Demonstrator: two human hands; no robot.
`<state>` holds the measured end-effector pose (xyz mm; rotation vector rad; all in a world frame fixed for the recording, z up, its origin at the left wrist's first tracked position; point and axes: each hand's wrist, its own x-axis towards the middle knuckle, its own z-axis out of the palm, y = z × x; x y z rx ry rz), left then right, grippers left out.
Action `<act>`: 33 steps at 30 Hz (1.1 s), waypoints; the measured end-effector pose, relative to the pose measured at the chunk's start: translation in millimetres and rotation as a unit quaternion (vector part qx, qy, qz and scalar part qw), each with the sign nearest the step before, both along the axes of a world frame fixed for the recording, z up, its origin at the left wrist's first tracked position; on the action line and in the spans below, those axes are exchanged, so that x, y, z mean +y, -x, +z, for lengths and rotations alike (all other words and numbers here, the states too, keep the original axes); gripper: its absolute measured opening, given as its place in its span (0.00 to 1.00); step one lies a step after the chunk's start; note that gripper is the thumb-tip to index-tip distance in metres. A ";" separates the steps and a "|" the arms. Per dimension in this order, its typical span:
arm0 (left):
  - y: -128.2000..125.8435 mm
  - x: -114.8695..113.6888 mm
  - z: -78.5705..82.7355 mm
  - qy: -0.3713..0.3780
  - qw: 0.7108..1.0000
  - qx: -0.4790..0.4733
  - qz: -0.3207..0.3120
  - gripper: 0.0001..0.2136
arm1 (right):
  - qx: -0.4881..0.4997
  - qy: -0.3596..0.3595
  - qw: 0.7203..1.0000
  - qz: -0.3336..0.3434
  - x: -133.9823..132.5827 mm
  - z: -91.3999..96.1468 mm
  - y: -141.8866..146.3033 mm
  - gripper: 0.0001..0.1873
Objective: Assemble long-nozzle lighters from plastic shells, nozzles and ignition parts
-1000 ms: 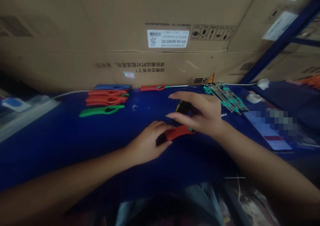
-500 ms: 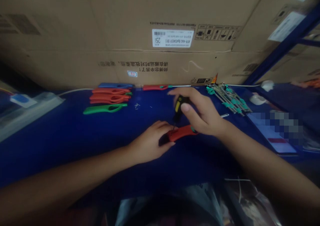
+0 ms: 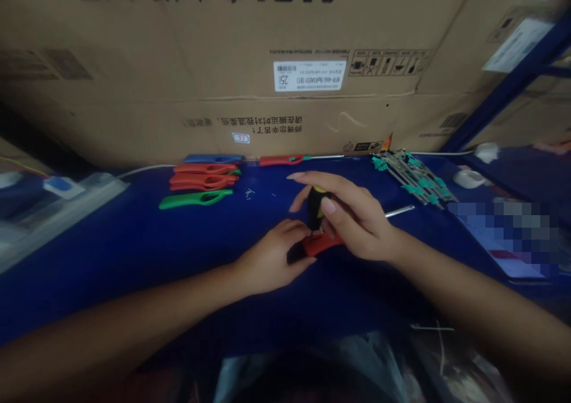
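Note:
My left hand [image 3: 276, 257] is closed around the end of a red long-nosed lighter [image 3: 322, 243], pinning it on the blue table. The lighter's metal nozzle [image 3: 400, 211] sticks out beyond my right hand [image 3: 357, 216]. Upright over the lighter, a black and yellow screwdriver [image 3: 315, 205] sits in my right hand's fingers, its tip down at the handle by my left fingertips. Whether the tip sits in a screw is too small to see. My right index finger stretches out past the screwdriver's top.
Red, blue and green lighter handles [image 3: 203, 181] lie at the back left. A red lighter with its nozzle [image 3: 285, 160] rests by the cardboard box [image 3: 178, 106]. Metal nozzles with teal parts [image 3: 414, 177] are piled right, near a phone-like slab [image 3: 513, 260] and white tape roll [image 3: 469, 178].
My right hand has come down lower over the red lighter with the screwdriver, and its fingers have shifted around the grip. The left hand keeps its hold. The whole view has shifted slightly.

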<state>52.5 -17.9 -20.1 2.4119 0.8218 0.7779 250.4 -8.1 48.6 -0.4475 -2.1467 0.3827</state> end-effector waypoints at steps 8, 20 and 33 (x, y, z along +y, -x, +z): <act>0.3 -1.5 0.9 -0.003 1.000 0.007 0.008 0.14 | -0.009 -0.164 0.983 -0.080 4.3 0.1 -4.0 0.17; 0.2 -0.9 2.0 0.000 1.000 -0.004 0.005 0.15 | 0.034 -0.084 0.994 -0.067 7.1 -1.9 -2.2 0.14; 0.2 -1.6 2.2 0.006 1.000 0.004 0.007 0.13 | 0.055 -0.131 0.989 -0.050 4.8 -4.9 0.8 0.14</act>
